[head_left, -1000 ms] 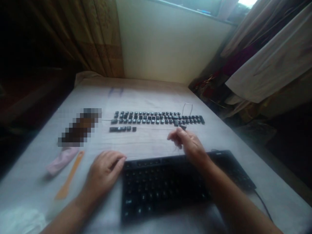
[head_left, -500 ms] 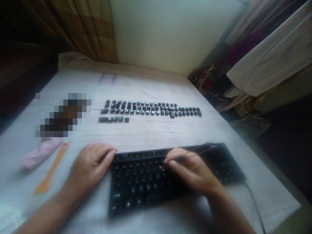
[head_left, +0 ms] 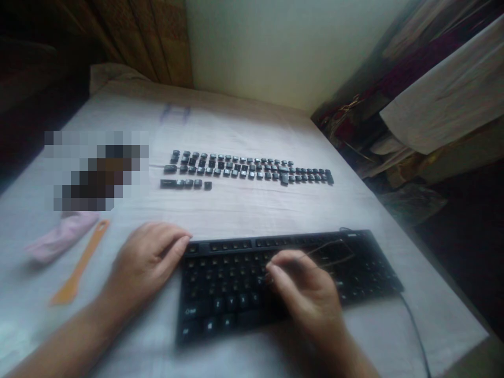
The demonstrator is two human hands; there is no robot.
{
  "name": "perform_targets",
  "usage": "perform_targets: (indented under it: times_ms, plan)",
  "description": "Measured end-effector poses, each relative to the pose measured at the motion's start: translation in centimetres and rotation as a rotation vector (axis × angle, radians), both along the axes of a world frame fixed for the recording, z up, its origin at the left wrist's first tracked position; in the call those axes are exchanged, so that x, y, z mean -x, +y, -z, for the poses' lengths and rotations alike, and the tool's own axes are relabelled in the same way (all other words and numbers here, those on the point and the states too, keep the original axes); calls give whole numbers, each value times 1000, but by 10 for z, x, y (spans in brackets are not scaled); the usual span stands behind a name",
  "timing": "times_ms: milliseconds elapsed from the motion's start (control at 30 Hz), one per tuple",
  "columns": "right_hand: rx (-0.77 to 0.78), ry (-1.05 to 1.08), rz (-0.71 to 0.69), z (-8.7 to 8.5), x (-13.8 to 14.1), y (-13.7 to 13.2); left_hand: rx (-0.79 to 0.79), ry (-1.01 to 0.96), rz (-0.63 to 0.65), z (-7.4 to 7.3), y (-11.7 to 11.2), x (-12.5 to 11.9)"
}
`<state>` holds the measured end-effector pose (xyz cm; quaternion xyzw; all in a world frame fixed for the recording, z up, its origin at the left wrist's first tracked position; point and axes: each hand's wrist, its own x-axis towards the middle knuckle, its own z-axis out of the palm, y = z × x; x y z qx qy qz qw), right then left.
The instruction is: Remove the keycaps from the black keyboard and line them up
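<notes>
The work area is a surface (head_left: 244,210) covered in pale cloth, with a purple mark (head_left: 175,112) on the cloth toward the upper left of the frame. A black keyboard (head_left: 236,275) lies flat in the lower centre, slightly slanted; white legends are visible on keys at its lower left, while its middle is dark and partly hidden. The left hand (head_left: 149,254) rests at the keyboard's upper left corner, fingers bent, thumb at the edge; whether it grips or merely steadies the keyboard cannot be told. The right hand (head_left: 307,289) is over the middle of the keyboard, thumb and forefinger pinched together on a thin wire tool (head_left: 348,249), whose looped end extends over the keyboard's right part. What lies beneath those fingertips is too blurred to identify. Loose black keycaps (head_left: 235,172) stand in close rows across the centre of the frame, beyond the keyboard and apart from it; a short separate row (head_left: 189,184) sits at their lower left. At left, an orange spatula (head_left: 82,263) lies obliquely, its wide end toward the lower left, beside a pink cloth item (head_left: 63,239). Above that item, a patch is pixelated and its content unreadable. A cable (head_left: 415,328) runs down at lower right.
</notes>
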<state>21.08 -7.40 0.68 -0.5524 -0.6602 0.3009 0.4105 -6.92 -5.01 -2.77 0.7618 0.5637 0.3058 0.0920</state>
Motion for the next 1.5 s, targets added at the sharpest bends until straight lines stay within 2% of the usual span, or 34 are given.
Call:
perform_targets:
  times_ms: [200, 500, 700, 1100, 1267, 1500]
  plan:
    - [-97, -66, 39, 3, 2, -7, 13, 1, -7, -3, 1, -3]
    - [-35, -99, 69, 1, -6, -13, -6, 2, 9, -1, 1, -1]
    - [2, -105, 79, 3, 0, -14, 15, -10, 3, -3, 1, -2]
    - [-247, -227, 23, 10, 3, -21, -10, -5, 21, -2, 2, -2]
    - [-238, -285, -45, 7, 3, -19, -5, -1, 30, -1, 2, -1]
    - [-268, -254, -38, 9, 2, -19, 5, 14, 58, -1, 1, -1]
